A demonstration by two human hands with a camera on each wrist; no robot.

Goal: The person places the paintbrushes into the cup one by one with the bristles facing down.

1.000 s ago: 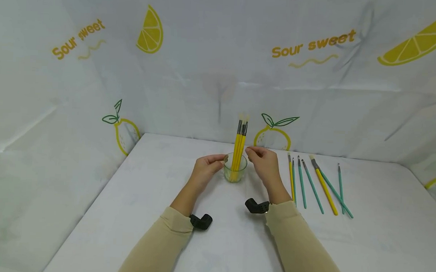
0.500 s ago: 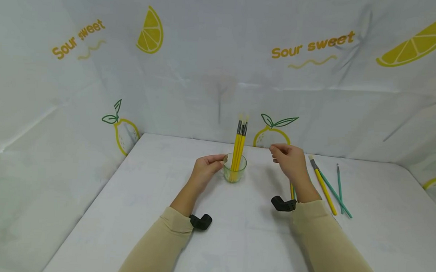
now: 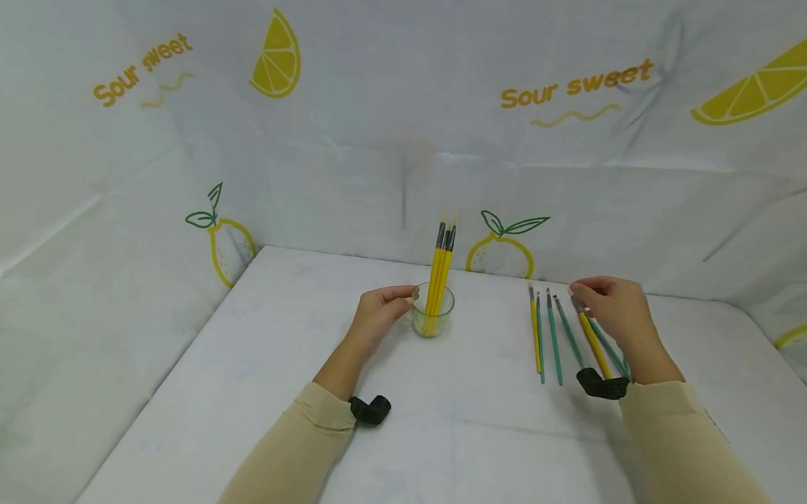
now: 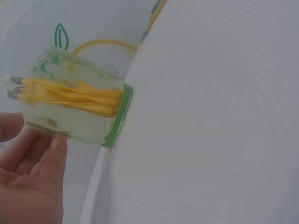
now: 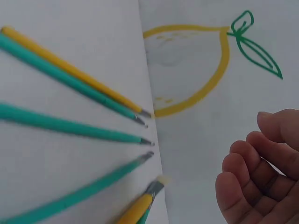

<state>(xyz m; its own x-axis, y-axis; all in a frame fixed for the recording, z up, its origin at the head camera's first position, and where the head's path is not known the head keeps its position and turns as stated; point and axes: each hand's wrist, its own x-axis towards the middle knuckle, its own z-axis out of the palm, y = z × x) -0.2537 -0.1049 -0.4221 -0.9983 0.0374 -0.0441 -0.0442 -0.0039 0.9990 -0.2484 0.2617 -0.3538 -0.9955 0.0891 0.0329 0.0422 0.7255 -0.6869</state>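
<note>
My left hand (image 3: 374,318) holds the clear drinking glass (image 3: 446,319) at its left side, thumb and fingers at the rim. Several yellow paintbrushes (image 3: 446,267) stand in the glass, bristles up, leaning slightly right. Their handle ends rest on the green-tinted base in the left wrist view. Over to the right, my right hand (image 3: 618,311) hovers by the bristle end of a wide yellow paintbrush (image 3: 598,344). Its fingers curl loosely around nothing, apart from the brushes in the right wrist view (image 5: 261,182). The wrist partly hides a teal paintbrush (image 3: 609,347).
Left of the right hand lie a thin yellow paintbrush (image 3: 534,331) and several teal paintbrushes (image 3: 554,342), bristle ends toward the back. A white cloth (image 3: 396,459) covers the table. Behind rises a lemon-printed backdrop (image 3: 352,183).
My right hand has moved rightward from beside the glass, passing over the thin brushes to the wide yellow one. The left hand stays at the glass, and the brushes have not moved.
</note>
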